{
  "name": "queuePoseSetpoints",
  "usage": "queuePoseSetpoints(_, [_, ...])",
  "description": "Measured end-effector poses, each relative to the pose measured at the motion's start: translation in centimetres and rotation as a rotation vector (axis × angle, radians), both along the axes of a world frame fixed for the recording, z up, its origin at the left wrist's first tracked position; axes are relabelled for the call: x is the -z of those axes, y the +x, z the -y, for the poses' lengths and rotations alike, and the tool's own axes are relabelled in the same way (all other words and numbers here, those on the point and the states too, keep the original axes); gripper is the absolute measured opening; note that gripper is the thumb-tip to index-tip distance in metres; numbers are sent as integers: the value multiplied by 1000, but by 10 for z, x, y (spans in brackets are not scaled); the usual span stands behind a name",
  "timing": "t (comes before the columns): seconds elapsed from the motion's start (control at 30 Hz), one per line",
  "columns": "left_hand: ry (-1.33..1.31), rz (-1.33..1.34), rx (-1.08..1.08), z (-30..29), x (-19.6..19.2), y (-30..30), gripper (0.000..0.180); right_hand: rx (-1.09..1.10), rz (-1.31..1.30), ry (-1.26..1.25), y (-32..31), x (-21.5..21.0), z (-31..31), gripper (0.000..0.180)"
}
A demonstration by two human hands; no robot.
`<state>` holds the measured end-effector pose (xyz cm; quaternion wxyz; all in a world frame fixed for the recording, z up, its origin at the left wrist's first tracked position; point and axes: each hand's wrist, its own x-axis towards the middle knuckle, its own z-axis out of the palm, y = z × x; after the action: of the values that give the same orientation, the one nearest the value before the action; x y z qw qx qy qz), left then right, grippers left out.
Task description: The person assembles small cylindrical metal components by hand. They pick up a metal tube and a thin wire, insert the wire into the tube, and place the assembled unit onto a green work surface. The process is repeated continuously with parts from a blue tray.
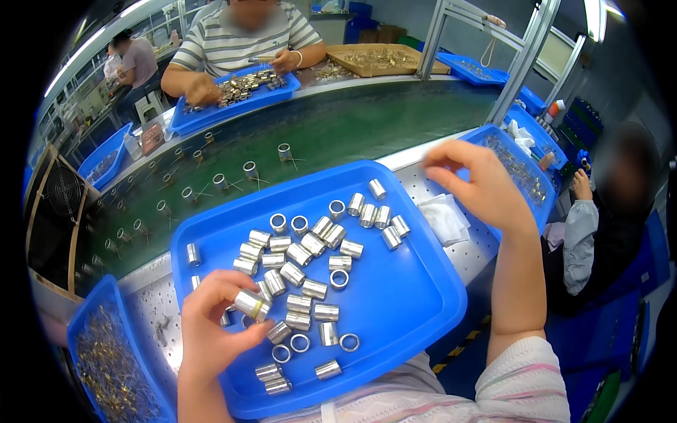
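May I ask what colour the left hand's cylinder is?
The cylinder is silver with a yellowish band, clearest in the head view.

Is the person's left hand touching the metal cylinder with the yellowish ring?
Touching. The head view shows the metal cylinder pinched in the left hand, between thumb and fingers.

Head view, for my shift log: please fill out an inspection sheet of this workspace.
Surface: grey perforated metal worktop under a large blue rectangular plastic tray.
Job's things: shiny silver hollow metal cylinders in the tray, some lying, some standing on end.
Clutter: crumpled white cloth or tissue beside the tray's right side.
Grip: left hand holds a silver metal cylinder with a yellow-green band; right hand shows nothing held.
Cables: only a pale thin cord hanging by the grey metal frame.
Surroundings: green conveyor belt with small metal pieces; striped-shirted person beyond.
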<state>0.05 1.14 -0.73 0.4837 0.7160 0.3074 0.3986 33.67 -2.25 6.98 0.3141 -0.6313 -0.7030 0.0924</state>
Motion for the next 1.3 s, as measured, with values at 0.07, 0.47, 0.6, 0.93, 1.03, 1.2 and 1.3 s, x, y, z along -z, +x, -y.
queuePoseSetpoints(0.07, [-73,39,3,2,1,-3,27,149,148,-123,33,27,0,20])
queuePoseSetpoints(0.47, [-324,316,173,-3,2,-11,18,213,-269,208,31,105,-6,9])
queuePoseSetpoints(0.6, [-164,211,115,2,-4,-8,24,-46,-436,47,-42,47,-6,7])
queuePoseSetpoints(0.93, [-115,321,73,5,-6,-5,15,-620,-832,-407,-138,22,-12,14])
queuePoseSetpoints(1.03, [-99,306,66,5,-6,-7,14,-588,-930,-425,-142,34,-11,12])
queuePoseSetpoints(1.2, [-43,286,12,5,-4,-8,15,-664,-959,-344,-145,45,-11,11])
queuePoseSetpoints(1.3, [-35,271,-13,6,-4,-10,16,-646,-851,-250,-150,46,-9,10])
